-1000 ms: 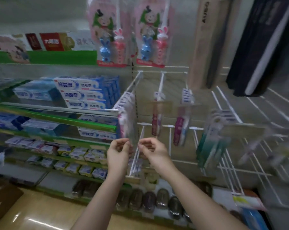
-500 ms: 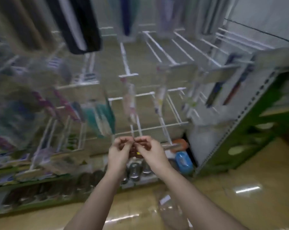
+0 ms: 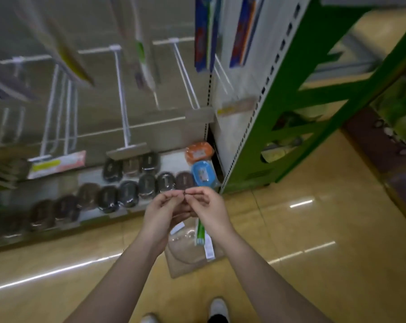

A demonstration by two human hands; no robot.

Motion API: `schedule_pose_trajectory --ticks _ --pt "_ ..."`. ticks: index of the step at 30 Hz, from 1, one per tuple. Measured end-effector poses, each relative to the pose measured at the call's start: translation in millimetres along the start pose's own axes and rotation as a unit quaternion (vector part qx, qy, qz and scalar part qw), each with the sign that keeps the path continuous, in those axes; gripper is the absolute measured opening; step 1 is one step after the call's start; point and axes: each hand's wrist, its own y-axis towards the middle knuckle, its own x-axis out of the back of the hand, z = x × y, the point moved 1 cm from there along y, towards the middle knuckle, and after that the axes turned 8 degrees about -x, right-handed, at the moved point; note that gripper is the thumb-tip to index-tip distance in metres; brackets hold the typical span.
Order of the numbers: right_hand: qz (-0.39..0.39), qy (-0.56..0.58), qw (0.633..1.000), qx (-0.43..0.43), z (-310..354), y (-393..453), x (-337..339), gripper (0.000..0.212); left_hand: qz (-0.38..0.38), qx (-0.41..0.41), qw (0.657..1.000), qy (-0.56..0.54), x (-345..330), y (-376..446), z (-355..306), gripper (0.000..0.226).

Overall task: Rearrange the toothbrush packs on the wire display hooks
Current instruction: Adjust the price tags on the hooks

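Directly below my left hand [image 3: 163,209] and right hand [image 3: 207,206], fingertips pinched together on some tiny dark thing, I think, the clear green-striped toothbrush pack [image 3: 192,243] lies on the floor toward 6 o'clock, long axis 12-to-6, nearer my right.

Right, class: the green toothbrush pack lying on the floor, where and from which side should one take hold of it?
Likely the near, white-labelled end of the toothbrush pack, from above, with the grip across its narrow width. It lies flat on a clear bag, running away from the feet, and the right hand hides its far end.
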Motion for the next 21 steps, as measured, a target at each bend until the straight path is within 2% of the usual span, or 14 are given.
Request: schedule_pose_trajectory --ticks 6,15,17,20,21 --pt "-0.068 0.053 0.995 -0.056 -98.1 46.9 26.4 0.018 0.02 0.064 0.997 0.045 -8.0 63.8 88.1 0.009" --pt "-0.208 0.18 0.952 -0.135 -276.0 124.2 27.2 0.017 0.013 0.108 0.993 0.042 35.2 146.2 249.5 0.01" --pt "-0.221 0.215 0.934 -0.178 -319.0 142.2 20.0 0.019 0.003 0.118 0.992 0.034 47.6 164.5 287.1 0.008" --pt "-0.205 0.252 0.917 -0.23 -377.4 174.7 9.8 0.003 -0.016 0.124 0.991 0.036 63.6 195.3 341.4 0.009" --pt "-0.202 0.247 0.915 -0.246 -394.3 185.1 7.8 0.004 -0.021 0.123 0.992 0.034 68.6 205.1 357.4 0.009"
